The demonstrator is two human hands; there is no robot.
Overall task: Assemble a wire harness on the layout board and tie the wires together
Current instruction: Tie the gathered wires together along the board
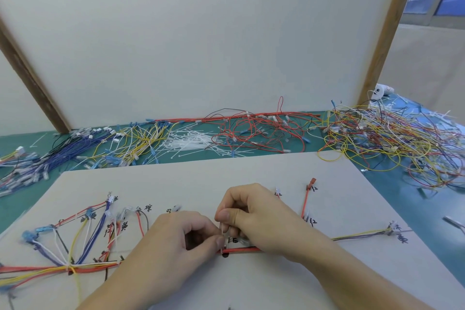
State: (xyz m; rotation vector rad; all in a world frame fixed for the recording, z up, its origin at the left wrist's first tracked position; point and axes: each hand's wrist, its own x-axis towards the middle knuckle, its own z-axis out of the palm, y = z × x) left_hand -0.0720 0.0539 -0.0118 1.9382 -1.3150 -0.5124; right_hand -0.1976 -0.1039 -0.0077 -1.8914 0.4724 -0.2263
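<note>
Two bare hands meet over the middle of a pale layout board (251, 171), working a thin white cable tie (222, 231) that stands upright between them. The right hand (254, 216) pinches the tie's upper end between curled thumb and forefinger; the left hand (181, 236) pinches its lower part, fingers curled, right where it meets a red wire bundle (241, 249).

That bundle runs flat along the board just under the grip, over a black mark. To the left of the grip the harness fans out: red, yellow, white, blue and black wires (75, 241) spread to blue and clear plugs beside handwritten labels, gathered at one knot low on the board. To the right of the grip, a grey-and-yellow branch (359, 235) reaches a clear plug, and a short red wire (305, 202) stands apart.

Beyond the hands, a green mat (392, 184) carries loose wire heaps and a scatter of white ties (191, 142).
</note>
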